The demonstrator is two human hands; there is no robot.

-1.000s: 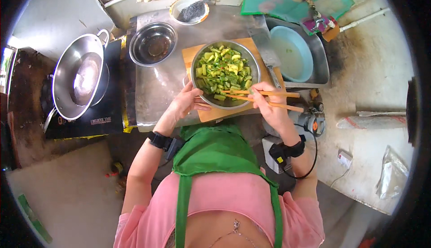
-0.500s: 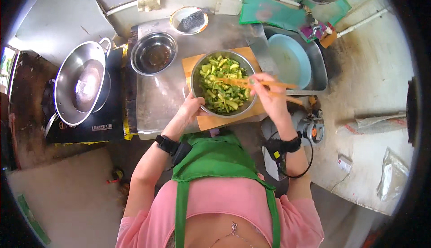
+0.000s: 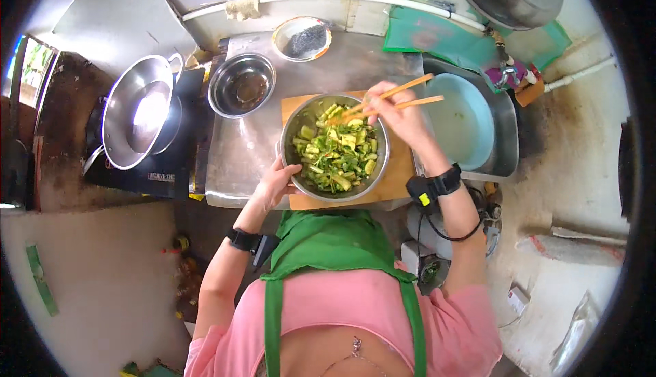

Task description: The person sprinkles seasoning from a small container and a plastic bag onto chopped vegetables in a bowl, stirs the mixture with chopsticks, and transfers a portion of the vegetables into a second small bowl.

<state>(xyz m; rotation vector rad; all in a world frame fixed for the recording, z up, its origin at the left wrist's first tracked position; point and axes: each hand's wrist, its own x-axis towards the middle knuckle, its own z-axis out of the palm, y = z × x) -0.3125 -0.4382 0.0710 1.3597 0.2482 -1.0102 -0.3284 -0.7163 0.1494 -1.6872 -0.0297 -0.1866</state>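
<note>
A steel bowl of chopped green vegetables rests on a wooden cutting board in front of me. Gripping its lower left rim is my left hand, thumb over the edge and the other fingers mostly hidden. My right hand, above the bowl's upper right rim, is closed round a pair of wooden chopsticks. Their tips reach into the vegetables near the far side of the bowl, and the back ends stick out to the right.
A steel wok sits on a black cooktop at left. Behind the board stand a steel basin and an enamel bowl with a dark scouring pad. A light blue basin fills the sink at right, near a faucet.
My right hand with the chopsticks has moved up and left, toward the bowl's far side. The vegetables lie differently. The whole view has shifted, while my left hand stays on the rim.
</note>
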